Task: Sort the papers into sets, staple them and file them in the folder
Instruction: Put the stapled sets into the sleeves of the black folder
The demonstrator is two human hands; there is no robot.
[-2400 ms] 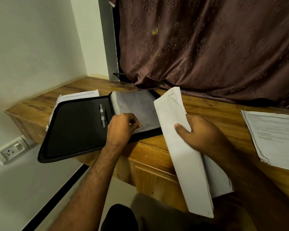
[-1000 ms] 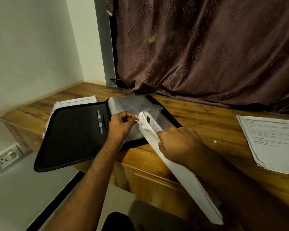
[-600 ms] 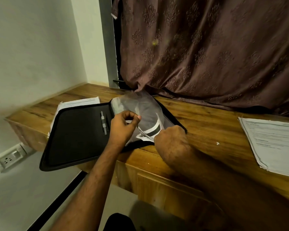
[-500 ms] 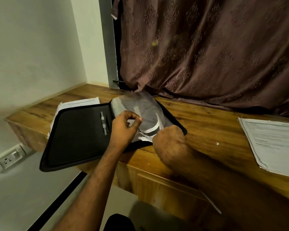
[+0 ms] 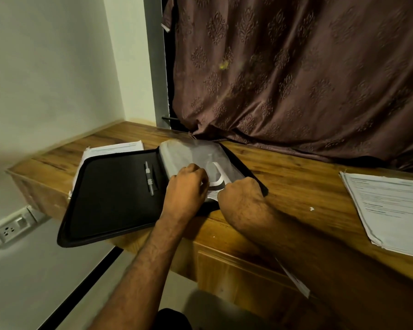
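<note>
Paper set [image 5: 216, 183] now deeper inside clear sleeve [image 5: 188, 156]

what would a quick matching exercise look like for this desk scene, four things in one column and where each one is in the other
Things:
1. black zip folder
2. silver pen
3. white printed paper stack
4. white wall socket

Places:
A. on the wooden desk's right end
B. on the wall below the desk's left end
C. lying open at the desk's left end, overhanging the front edge
D. in a loop near the folder's spine

Pairs: 1-C, 2-D, 3-A, 4-B
</note>
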